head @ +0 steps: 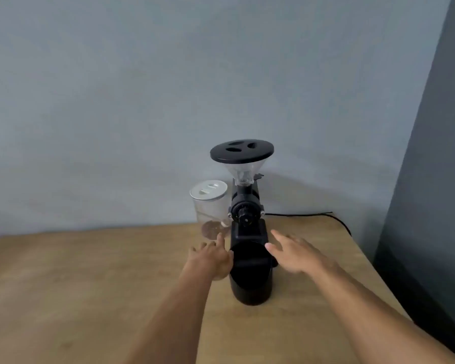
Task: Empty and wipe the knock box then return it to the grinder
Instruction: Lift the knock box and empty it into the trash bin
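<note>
On the wooden table (90,285), both bare forearms reach forward around the black knock box (250,274), which sits right in front of the grinder (244,206). Left hand (210,258) is up against the box's left side, fingers spread loose; looks like it's touching, can't be sure. Right hand (294,254) is just beside the right edge, fingers splayed wide, gripping nothing. Box is a matte, rounded plastic tub. Clear jar (210,206) with a white lid stands behind the left hand, and a black cord (326,215) trails off right.
</note>
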